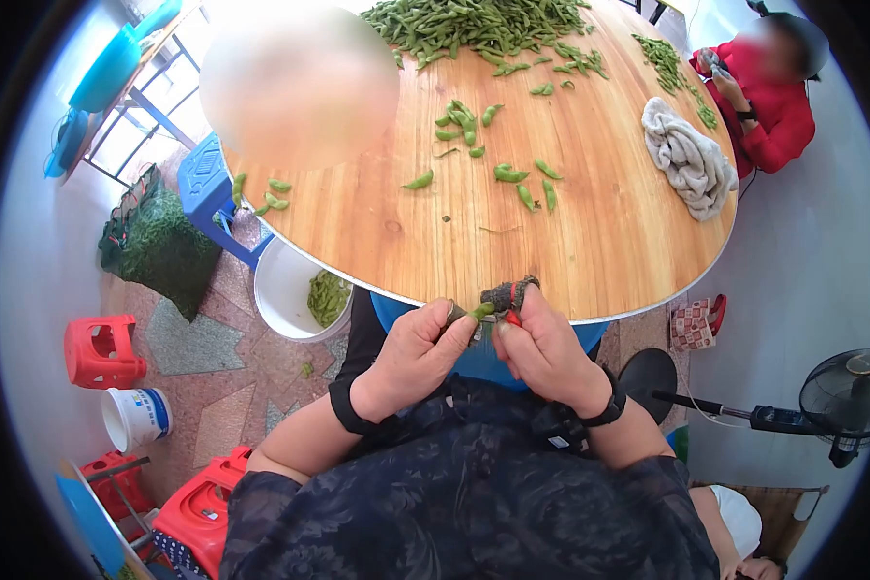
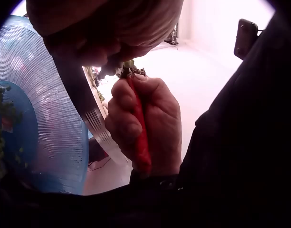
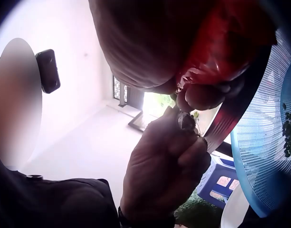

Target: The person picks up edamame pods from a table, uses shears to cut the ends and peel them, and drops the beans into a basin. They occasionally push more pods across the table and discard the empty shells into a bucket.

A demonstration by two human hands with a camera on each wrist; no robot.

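At the tabletop's near edge, the left hand [image 1: 411, 353] pinches a green pod [image 1: 482, 310]. The right hand [image 1: 548, 353] grips a red-handled tool [image 2: 141, 142].

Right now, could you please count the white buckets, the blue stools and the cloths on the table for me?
White buckets: 2
Blue stool: 1
Cloth on the table: 1
Total: 4
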